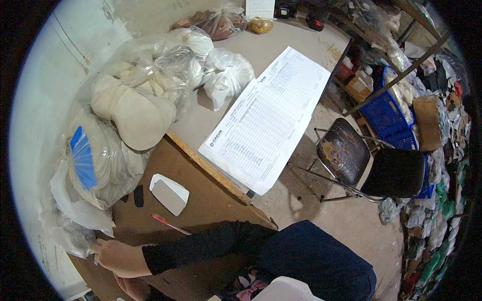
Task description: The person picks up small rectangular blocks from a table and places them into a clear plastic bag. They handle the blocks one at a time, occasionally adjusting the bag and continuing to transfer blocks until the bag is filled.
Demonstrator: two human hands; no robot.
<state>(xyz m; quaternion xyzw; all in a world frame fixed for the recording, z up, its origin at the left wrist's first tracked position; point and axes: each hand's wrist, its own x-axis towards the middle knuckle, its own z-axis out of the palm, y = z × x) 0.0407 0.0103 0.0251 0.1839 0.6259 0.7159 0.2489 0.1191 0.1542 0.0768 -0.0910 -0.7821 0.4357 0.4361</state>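
At the lower left, my right hand (pixel 120 258) reaches across in a black sleeve. Its fingers are closed on the crumpled edge of a clear plastic bag (pixel 75 238). My left hand (pixel 133 288) is just below it, partly covered, with its fingers hidden. White sheet-like pieces (pixel 75 200) hang out beside the bag. Above them, a large clear bag (pixel 113 168) holds stacked cream pieces and carries a blue strip (pixel 83 158). On the brown tabletop (pixel 201 205) lie white and grey rounded pieces (pixel 169 194), a red pen (pixel 170 223) and a small dark strip (pixel 138 196).
A grey table (pixel 281 37) carries a stack of printed forms (pixel 266 120), cream-filled bags (pixel 145 95) and a white bag (pixel 227 75). Two worn dark chairs (pixel 346 150) stand right of it. Blue crates (pixel 389 118) and piled scraps line the right side. My leg (pixel 321 261) is below.
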